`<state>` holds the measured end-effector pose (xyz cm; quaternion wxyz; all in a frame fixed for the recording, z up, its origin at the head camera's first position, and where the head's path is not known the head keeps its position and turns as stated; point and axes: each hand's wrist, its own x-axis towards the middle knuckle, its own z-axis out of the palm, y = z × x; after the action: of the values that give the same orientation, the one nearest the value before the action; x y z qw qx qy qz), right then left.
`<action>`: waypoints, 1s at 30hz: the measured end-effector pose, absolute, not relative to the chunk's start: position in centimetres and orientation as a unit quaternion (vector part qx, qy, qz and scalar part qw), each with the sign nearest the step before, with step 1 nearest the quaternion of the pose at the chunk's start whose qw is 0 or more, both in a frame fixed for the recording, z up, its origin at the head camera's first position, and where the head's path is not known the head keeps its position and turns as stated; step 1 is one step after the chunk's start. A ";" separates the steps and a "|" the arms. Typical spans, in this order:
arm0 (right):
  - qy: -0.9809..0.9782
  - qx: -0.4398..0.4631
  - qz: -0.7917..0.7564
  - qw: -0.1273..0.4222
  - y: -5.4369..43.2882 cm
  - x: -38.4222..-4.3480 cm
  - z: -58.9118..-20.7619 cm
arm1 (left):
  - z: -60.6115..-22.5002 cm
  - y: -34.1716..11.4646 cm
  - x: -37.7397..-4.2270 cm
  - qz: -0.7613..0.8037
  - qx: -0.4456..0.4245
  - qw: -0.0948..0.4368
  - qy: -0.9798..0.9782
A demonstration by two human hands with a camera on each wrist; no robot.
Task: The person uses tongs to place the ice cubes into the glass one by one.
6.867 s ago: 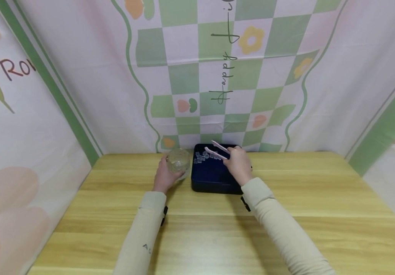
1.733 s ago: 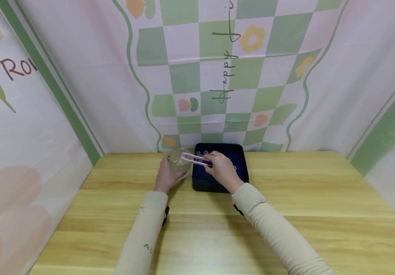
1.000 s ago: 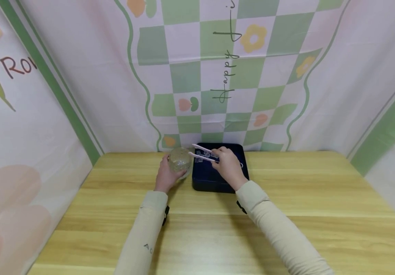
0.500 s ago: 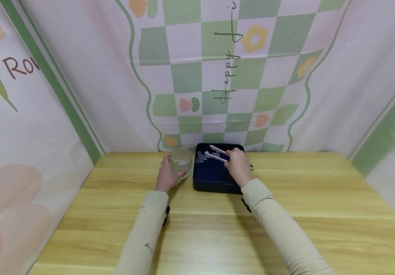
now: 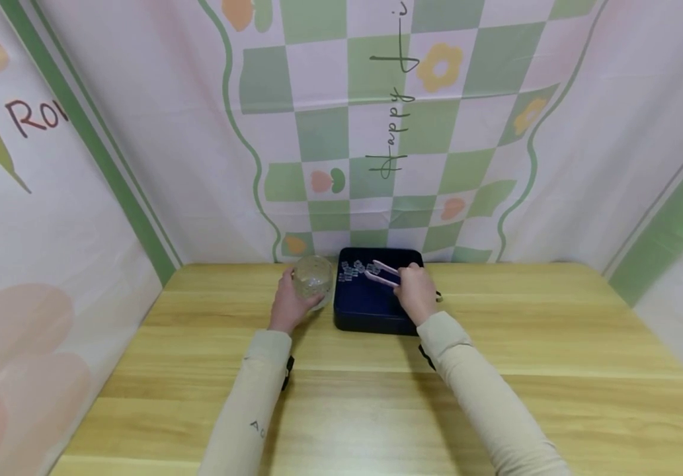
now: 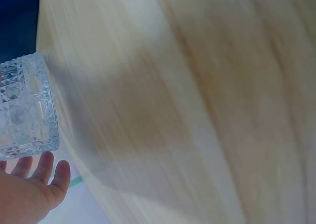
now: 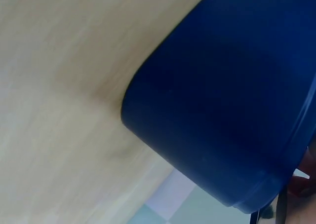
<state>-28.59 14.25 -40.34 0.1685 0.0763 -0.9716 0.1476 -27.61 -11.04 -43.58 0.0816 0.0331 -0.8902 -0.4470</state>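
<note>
In the head view my left hand [image 5: 293,304] holds a clear glass cup [image 5: 313,276] by its side, thumb across the near face. The left wrist view shows the cup's cut, faceted surface [image 6: 27,108] with fingers along it. My right hand [image 5: 417,291] grips a pair of pale pink tongs [image 5: 384,280] pointing left over a dark blue box [image 5: 371,307]. The arms of the tongs are apart, their tips right at several small clear pieces [image 5: 350,270] lying at the box's back left. In the right wrist view the box's side [image 7: 212,115] fills much of the picture, with fingertips at the edge.
The box and cup stand side by side near the back of the wooden table [image 5: 341,403]. A patterned cloth [image 5: 371,132] hangs right behind them, with more cloth at both sides.
The tongs have moved right from over the cup to the clear pieces on the box, and their tips have dipped in the last half second. The left hand stays on the cup.
</note>
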 end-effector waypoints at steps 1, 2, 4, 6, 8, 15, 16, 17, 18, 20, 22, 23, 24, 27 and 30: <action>-0.971 0.076 0.146 0.171 14.3 -28.6 -40.4 | -43.6 -11.0 -27.6 -0.447 0.033 0.082 -0.890; -0.971 0.076 0.143 0.173 14.3 -28.6 -40.5 | -43.6 -11.1 -27.6 -0.447 0.032 0.082 -0.890; -0.972 0.076 0.137 0.176 14.3 -28.7 -40.5 | -43.6 -11.1 -27.6 -0.449 0.034 0.081 -0.889; -0.972 0.078 0.131 0.180 14.4 -28.7 -40.6 | -43.7 -11.1 -27.7 -0.449 0.032 0.081 -0.889; -0.973 0.077 0.127 0.178 14.3 -28.7 -40.5 | -43.7 -11.1 -27.7 -0.449 0.031 0.082 -0.889; -0.982 0.069 0.115 0.129 14.2 -28.9 -40.5 | -44.0 -11.2 -28.0 -0.453 0.026 0.083 -0.887; -0.983 0.069 0.114 0.123 14.1 -28.8 -40.5 | -44.0 -11.2 -28.0 -0.454 0.025 0.083 -0.887; -0.984 0.069 0.113 0.120 14.1 -28.8 -40.6 | -44.0 -11.2 -28.0 -0.455 0.025 0.084 -0.886; -0.984 0.069 0.112 0.118 14.1 -28.8 -40.6 | -44.0 -11.2 -28.1 -0.455 0.023 0.084 -0.886; -0.985 0.070 0.109 0.118 14.1 -28.8 -40.6 | -44.0 -11.2 -28.0 -0.455 0.023 0.084 -0.886; -0.984 0.075 0.106 0.119 14.1 -28.8 -40.6 | -44.0 -11.2 -28.0 -0.456 0.023 0.085 -0.886; -0.984 0.077 0.105 0.121 14.1 -28.9 -40.6 | -44.0 -11.2 -28.0 -0.456 0.022 0.086 -0.886; -0.984 0.079 0.104 0.123 14.2 -28.9 -40.6 | -44.0 -11.2 -28.0 -0.456 0.022 0.086 -0.886; -0.983 0.085 0.105 0.125 14.2 -28.9 -40.6 | -44.1 -11.3 -27.9 -0.454 0.022 0.087 -0.886; -0.982 0.088 0.114 0.126 14.3 -28.8 -40.6 | -44.1 -11.3 -28.0 -0.452 0.025 0.086 -0.887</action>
<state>-28.83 14.26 -40.55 0.1257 0.0876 -0.9816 0.1137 -27.97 -11.29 -44.11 0.0856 0.0252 -0.8874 -0.4524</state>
